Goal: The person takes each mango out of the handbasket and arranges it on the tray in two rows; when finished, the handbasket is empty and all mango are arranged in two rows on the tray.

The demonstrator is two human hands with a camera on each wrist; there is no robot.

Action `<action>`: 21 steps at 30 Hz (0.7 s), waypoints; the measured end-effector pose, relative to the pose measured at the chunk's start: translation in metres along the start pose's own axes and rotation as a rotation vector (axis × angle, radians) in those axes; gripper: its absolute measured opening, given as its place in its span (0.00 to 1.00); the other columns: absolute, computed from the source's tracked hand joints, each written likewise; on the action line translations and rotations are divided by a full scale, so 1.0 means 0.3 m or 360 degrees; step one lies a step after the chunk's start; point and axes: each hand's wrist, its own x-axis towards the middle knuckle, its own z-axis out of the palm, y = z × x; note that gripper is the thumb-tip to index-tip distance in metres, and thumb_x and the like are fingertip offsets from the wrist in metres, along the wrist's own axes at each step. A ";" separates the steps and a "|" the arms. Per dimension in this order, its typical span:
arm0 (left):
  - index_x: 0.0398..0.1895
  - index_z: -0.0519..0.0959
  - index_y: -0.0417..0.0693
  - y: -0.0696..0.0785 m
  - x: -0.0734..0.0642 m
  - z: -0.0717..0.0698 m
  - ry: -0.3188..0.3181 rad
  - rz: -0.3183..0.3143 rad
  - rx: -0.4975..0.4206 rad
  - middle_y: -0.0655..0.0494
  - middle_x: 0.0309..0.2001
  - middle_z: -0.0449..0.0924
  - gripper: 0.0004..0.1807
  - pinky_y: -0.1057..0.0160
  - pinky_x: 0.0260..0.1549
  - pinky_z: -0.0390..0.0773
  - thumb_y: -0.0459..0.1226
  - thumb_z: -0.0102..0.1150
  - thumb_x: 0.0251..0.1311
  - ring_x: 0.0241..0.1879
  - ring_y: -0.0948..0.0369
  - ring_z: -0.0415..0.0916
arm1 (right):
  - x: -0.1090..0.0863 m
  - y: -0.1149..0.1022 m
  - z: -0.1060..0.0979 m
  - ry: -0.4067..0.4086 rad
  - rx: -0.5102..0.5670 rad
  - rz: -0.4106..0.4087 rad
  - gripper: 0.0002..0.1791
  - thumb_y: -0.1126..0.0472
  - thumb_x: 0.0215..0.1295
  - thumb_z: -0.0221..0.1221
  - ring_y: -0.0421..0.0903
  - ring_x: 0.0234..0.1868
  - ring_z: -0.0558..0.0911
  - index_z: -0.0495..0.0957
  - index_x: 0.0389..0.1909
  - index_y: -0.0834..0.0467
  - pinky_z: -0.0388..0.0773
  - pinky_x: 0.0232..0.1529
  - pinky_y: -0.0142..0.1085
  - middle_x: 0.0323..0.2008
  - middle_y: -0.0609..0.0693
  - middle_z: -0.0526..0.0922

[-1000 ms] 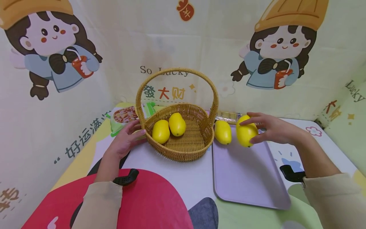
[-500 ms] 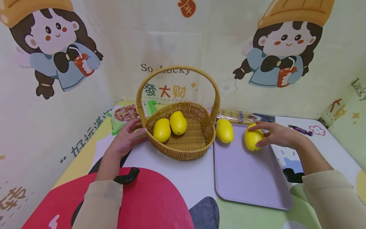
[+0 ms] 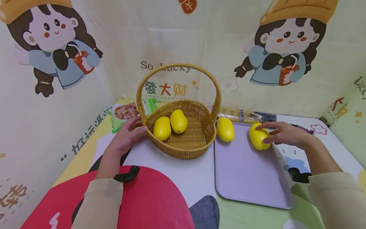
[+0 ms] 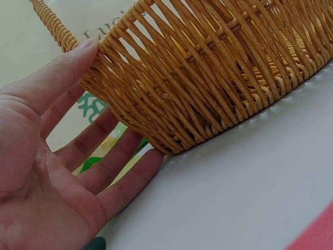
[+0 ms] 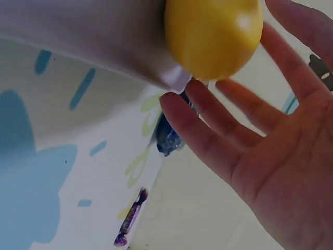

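Note:
My left hand (image 3: 127, 136) rests against the left side of a wicker basket (image 3: 183, 153). In the left wrist view its thumb touches the rim and its fairly straight fingers lie along the woven wall. Inside the basket are two yellow mangoes, a left mango (image 3: 162, 128) and a right mango (image 3: 179, 121). Another mango (image 3: 225, 129) lies at the back left of a pale purple tray (image 3: 251, 178). At the tray's back right corner, my right hand (image 3: 288, 135) holds a fourth-placed yellow mango (image 3: 258, 137) lightly between thumb and fingers.
A green and white food packet (image 3: 125, 113) lies behind the left hand. Along the back wall, behind the tray, is a long gold and dark blue packet (image 3: 243, 115). A small purple wrapped candy (image 5: 131, 217) lies right of the tray.
My right hand has carried its mango rightward and down to the tray's back right corner. The left hand stays at the basket, and the view has shifted slightly.

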 end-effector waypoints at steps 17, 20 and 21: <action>0.82 0.58 0.57 0.001 -0.001 0.001 -0.0002 0.0000 -0.0030 0.44 0.75 0.59 0.38 0.52 0.66 0.76 0.42 0.62 0.72 0.64 0.55 0.71 | 0.063 -0.090 0.041 0.0148 -0.0075 0.0015 0.38 0.49 0.66 0.68 0.73 0.65 0.68 0.69 0.74 0.55 0.78 0.60 0.67 0.74 0.72 0.59; 0.82 0.58 0.57 0.003 0.001 0.002 0.0002 -0.0003 -0.0030 0.44 0.75 0.59 0.38 0.53 0.66 0.76 0.42 0.62 0.72 0.64 0.55 0.71 | 0.066 -0.088 0.040 0.0135 -0.0034 0.0026 0.39 0.50 0.66 0.68 0.71 0.64 0.71 0.67 0.75 0.55 0.81 0.60 0.61 0.74 0.72 0.58; 0.82 0.57 0.56 0.004 0.001 0.001 0.0004 -0.0005 -0.0029 0.44 0.75 0.59 0.38 0.53 0.66 0.77 0.42 0.62 0.73 0.64 0.55 0.71 | 0.067 -0.088 0.040 0.0131 -0.0021 0.0029 0.39 0.50 0.66 0.68 0.70 0.63 0.73 0.67 0.75 0.56 0.83 0.59 0.58 0.74 0.72 0.58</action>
